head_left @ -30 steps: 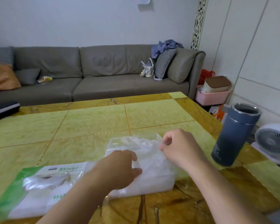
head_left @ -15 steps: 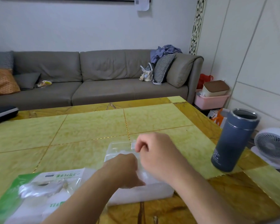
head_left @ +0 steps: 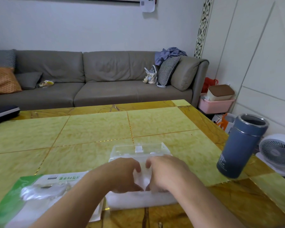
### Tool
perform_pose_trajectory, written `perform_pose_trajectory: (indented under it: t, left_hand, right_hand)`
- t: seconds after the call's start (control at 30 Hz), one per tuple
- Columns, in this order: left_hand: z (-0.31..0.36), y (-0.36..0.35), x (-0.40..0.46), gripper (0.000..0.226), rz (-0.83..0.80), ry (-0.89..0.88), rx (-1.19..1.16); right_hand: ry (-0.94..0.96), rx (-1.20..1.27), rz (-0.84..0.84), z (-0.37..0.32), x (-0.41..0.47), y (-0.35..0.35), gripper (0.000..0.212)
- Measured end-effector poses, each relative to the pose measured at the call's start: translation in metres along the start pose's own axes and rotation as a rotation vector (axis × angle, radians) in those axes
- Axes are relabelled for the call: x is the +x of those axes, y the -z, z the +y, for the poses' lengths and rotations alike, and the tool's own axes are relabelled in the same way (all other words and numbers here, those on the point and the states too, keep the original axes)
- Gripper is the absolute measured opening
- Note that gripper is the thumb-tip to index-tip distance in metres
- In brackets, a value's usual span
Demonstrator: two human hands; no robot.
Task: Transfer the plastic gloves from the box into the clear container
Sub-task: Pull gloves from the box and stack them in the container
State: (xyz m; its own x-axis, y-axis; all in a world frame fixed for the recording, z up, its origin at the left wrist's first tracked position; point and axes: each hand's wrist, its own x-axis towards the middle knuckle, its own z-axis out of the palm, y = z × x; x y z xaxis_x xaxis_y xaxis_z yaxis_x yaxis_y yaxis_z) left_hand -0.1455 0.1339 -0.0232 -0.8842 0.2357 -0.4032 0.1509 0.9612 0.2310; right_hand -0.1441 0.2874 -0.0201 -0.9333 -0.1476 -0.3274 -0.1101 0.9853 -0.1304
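A clear container (head_left: 138,148) stands on the table near the front, its lid section tipped up at the back. White crumpled plastic gloves (head_left: 141,179) fill it. My left hand (head_left: 122,175) and my right hand (head_left: 167,173) lie side by side on top of it, fingers curled down into the gloves, fingertips nearly touching. The hands hide most of the container's opening. To the left lies the green and white glove box (head_left: 5,209), a flat pack with a bunch of gloves (head_left: 39,192) sticking out of its top slot.
A blue open tumbler (head_left: 240,145) stands at the table's right edge, close to my right forearm. A white fan (head_left: 277,153) sits on the floor beyond it. A dark flat object (head_left: 2,112) lies at the far left. Behind the table is a grey sofa (head_left: 105,89).
My right hand has moved left from the container's right rim to its middle. Both hands have come together and now press down on the gloves inside.
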Motion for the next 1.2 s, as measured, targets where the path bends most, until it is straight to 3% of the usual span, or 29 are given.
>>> perform_pose_trajectory:
  t: [0.1, 0.2, 0.3, 0.4, 0.5, 0.7, 0.87, 1.03, 1.2]
  left_hand:
    - [0.000, 0.004, -0.010, 0.057, 0.112, -0.027, 0.050]
    - [0.012, 0.001, -0.016, 0.045, 0.264, -0.047, 0.109]
    - [0.020, -0.007, -0.007, 0.033, 0.156, 0.082, 0.104]
    - [0.016, -0.009, 0.008, 0.020, 0.041, 0.167, 0.149]
    - [0.014, -0.007, 0.018, 0.044, -0.018, 0.200, 0.168]
    - [0.011, -0.016, 0.024, 0.042, 0.074, 0.193, 0.145]
    - [0.008, -0.011, 0.018, 0.012, 0.012, 0.112, 0.134]
    - [0.004, -0.011, -0.007, 0.038, 0.007, 0.030, 0.042]
    - [0.007, -0.023, -0.028, 0.024, 0.180, -0.019, -0.025]
  right_hand:
    - [-0.016, -0.089, -0.203, -0.005, 0.020, 0.004, 0.066]
    - [0.015, -0.145, -0.300, -0.010, 0.031, 0.004, 0.065]
    - [0.015, -0.174, -0.344, -0.010, 0.037, -0.002, 0.051]
    - [0.000, -0.168, -0.307, -0.008, 0.036, -0.004, 0.060]
    - [-0.005, -0.147, -0.278, -0.006, 0.035, -0.002, 0.064]
    - [-0.001, -0.097, -0.319, -0.006, 0.034, 0.004, 0.073]
    - [0.012, -0.123, -0.325, -0.010, 0.025, 0.002, 0.059]
    - [-0.015, -0.102, -0.257, -0.009, 0.023, -0.003, 0.052]
    - [-0.010, -0.022, -0.020, 0.001, -0.001, -0.006, 0.052]
